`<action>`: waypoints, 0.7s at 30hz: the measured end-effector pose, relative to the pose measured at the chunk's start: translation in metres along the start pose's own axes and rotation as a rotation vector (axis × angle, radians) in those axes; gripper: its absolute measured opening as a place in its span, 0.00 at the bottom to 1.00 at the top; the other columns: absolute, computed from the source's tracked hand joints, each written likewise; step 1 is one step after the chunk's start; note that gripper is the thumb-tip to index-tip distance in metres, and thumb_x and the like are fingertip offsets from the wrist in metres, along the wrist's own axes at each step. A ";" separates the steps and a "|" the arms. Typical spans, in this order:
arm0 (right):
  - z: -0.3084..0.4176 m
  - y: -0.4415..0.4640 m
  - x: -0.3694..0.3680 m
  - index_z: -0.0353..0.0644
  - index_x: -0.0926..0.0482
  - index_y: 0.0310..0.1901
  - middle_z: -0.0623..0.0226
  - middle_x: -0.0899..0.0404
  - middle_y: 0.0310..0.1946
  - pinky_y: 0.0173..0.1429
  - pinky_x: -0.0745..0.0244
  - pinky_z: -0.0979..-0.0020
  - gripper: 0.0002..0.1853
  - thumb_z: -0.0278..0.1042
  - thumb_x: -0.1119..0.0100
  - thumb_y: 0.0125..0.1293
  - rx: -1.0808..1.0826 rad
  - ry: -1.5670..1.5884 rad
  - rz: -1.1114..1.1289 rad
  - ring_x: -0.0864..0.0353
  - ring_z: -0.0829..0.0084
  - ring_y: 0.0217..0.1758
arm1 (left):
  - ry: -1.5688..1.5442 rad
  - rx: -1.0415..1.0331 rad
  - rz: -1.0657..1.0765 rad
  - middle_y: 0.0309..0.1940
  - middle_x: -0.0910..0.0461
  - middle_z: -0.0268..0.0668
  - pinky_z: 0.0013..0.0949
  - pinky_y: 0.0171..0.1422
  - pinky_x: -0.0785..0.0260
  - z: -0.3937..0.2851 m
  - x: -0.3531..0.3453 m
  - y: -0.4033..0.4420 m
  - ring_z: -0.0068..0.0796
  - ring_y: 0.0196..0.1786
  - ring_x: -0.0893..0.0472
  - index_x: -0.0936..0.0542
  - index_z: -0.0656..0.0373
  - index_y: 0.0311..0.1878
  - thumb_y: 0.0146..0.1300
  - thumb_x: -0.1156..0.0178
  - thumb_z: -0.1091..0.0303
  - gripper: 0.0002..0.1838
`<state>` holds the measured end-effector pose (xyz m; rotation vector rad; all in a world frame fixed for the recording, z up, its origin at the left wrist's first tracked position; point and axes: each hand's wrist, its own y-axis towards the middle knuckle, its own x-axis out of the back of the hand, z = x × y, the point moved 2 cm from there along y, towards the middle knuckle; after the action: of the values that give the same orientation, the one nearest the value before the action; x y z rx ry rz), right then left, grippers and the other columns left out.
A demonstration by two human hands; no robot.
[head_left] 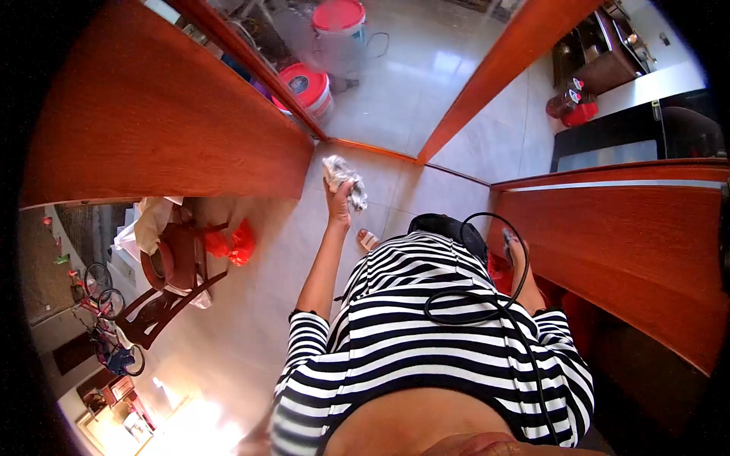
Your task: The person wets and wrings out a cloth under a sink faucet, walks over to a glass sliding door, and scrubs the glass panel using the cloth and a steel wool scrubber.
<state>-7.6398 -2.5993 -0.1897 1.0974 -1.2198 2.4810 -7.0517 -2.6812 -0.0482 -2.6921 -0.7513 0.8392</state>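
Note:
My left hand is stretched forward, its fingers closed around a crumpled whitish-grey cloth. The cloth hangs in front of a glass door with a reddish wooden frame, beside the edge of a wooden panel. Low on the other side, my right hand is next to another wooden panel. Its fingers are small and partly hidden, and I cannot make out whether they hold anything. A black cable loops over my striped top and past my right forearm.
Behind the glass stand buckets with red lids. On the left are a dark wooden chair with cloths on it, a red plastic bag and a bicycle. One sandalled foot shows on the tiled floor.

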 end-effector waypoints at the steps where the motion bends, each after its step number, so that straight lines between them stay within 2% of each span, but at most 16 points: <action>1: 0.013 0.004 0.009 0.47 0.18 0.44 0.57 0.19 0.42 0.51 0.28 0.58 0.18 0.45 0.46 0.55 0.002 -0.072 -0.013 0.20 0.55 0.46 | 0.056 -0.013 0.031 0.45 0.25 0.33 0.30 0.51 0.29 -0.004 -0.027 -0.003 0.27 0.45 0.23 0.37 0.54 0.61 0.52 0.37 0.77 0.32; 3: 0.048 0.013 0.029 0.47 0.18 0.45 0.57 0.20 0.45 0.53 0.29 0.57 0.19 0.45 0.46 0.55 0.014 -0.216 -0.044 0.21 0.54 0.47 | 0.155 -0.103 0.117 0.50 0.27 0.34 0.28 0.55 0.32 -0.001 -0.068 0.006 0.26 0.49 0.25 0.40 0.56 0.64 0.53 0.39 0.78 0.34; 6: 0.084 0.020 0.065 0.47 0.19 0.47 0.58 0.23 0.49 0.57 0.30 0.56 0.19 0.43 0.45 0.54 0.180 -0.387 -0.061 0.23 0.52 0.50 | 0.180 -0.336 0.236 0.54 0.31 0.33 0.28 0.58 0.35 -0.039 -0.158 0.014 0.25 0.54 0.28 0.41 0.57 0.65 0.54 0.39 0.79 0.35; 7: 0.077 0.028 0.070 0.47 0.19 0.47 0.58 0.24 0.50 0.57 0.31 0.56 0.19 0.42 0.45 0.54 0.194 -0.301 -0.061 0.24 0.52 0.51 | 0.166 -0.422 0.300 0.56 0.33 0.33 0.28 0.58 0.35 -0.057 -0.186 0.019 0.25 0.55 0.30 0.41 0.57 0.65 0.55 0.39 0.79 0.34; 9: 0.070 0.042 0.084 0.47 0.19 0.47 0.57 0.24 0.50 0.57 0.31 0.57 0.18 0.41 0.45 0.55 0.213 -0.224 -0.064 0.24 0.53 0.51 | 0.264 -0.647 0.317 0.59 0.39 0.40 0.34 0.61 0.37 -0.079 -0.227 0.049 0.33 0.59 0.33 0.41 0.58 0.65 0.54 0.39 0.79 0.35; 11: 0.072 0.050 0.099 0.47 0.18 0.46 0.56 0.24 0.48 0.56 0.30 0.57 0.16 0.41 0.45 0.56 0.219 -0.244 -0.073 0.23 0.53 0.50 | 0.617 -1.219 0.203 0.61 0.46 0.49 0.42 0.62 0.40 -0.111 -0.275 0.064 0.45 0.62 0.39 0.41 0.60 0.64 0.49 0.35 0.75 0.38; 13: 0.077 0.051 0.109 0.45 0.18 0.44 0.55 0.21 0.42 0.52 0.27 0.57 0.15 0.40 0.45 0.58 0.287 -0.469 -0.155 0.21 0.54 0.45 | 0.787 -1.462 0.181 0.61 0.50 0.56 0.48 0.62 0.43 -0.119 -0.311 0.077 0.54 0.62 0.42 0.41 0.59 0.64 0.44 0.31 0.70 0.42; 14: 0.053 0.070 0.110 0.41 0.17 0.40 0.55 0.19 0.30 0.40 0.25 0.59 0.13 0.38 0.45 0.58 0.202 -0.218 0.060 0.19 0.55 0.33 | 0.851 -1.587 0.073 0.60 0.48 0.59 0.55 0.59 0.44 -0.103 -0.319 0.091 0.58 0.60 0.42 0.39 0.54 0.63 0.43 0.31 0.65 0.41; 15: 0.052 0.062 0.116 0.39 0.18 0.38 0.59 0.21 0.24 0.32 0.29 0.63 0.12 0.35 0.46 0.57 0.242 -0.248 0.036 0.21 0.62 0.26 | 0.948 -1.696 -0.063 0.58 0.47 0.63 0.63 0.54 0.45 -0.092 -0.328 0.088 0.64 0.56 0.42 0.37 0.47 0.62 0.45 0.33 0.64 0.38; 16: 0.056 0.051 0.122 0.38 0.18 0.37 0.62 0.24 0.19 0.25 0.33 0.67 0.11 0.32 0.46 0.56 0.283 -0.277 0.007 0.24 0.69 0.19 | 1.027 -1.677 -0.084 0.57 0.47 0.65 0.65 0.52 0.45 -0.077 -0.328 0.090 0.67 0.55 0.42 0.36 0.46 0.61 0.45 0.33 0.63 0.37; 19: 0.044 0.026 0.133 0.41 0.17 0.40 0.58 0.19 0.23 0.29 0.29 0.65 0.13 0.33 0.45 0.55 0.119 -0.219 0.057 0.19 0.65 0.24 | 1.199 -1.571 -0.055 0.55 0.45 0.67 0.68 0.50 0.44 -0.014 -0.316 0.092 0.69 0.52 0.40 0.35 0.43 0.59 0.45 0.34 0.62 0.35; 21: 0.025 0.023 0.135 0.40 0.17 0.41 0.55 0.19 0.25 0.32 0.27 0.64 0.14 0.33 0.45 0.55 0.077 -0.305 0.069 0.18 0.65 0.27 | 1.479 -1.414 -0.069 0.57 0.45 0.68 0.70 0.54 0.44 0.036 -0.302 0.094 0.69 0.57 0.38 0.39 0.56 0.62 0.47 0.33 0.63 0.39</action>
<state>-7.7331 -2.6542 -0.1020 1.5237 -1.2648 2.4966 -7.2477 -2.9188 0.0305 -2.8407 -1.0343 -2.2796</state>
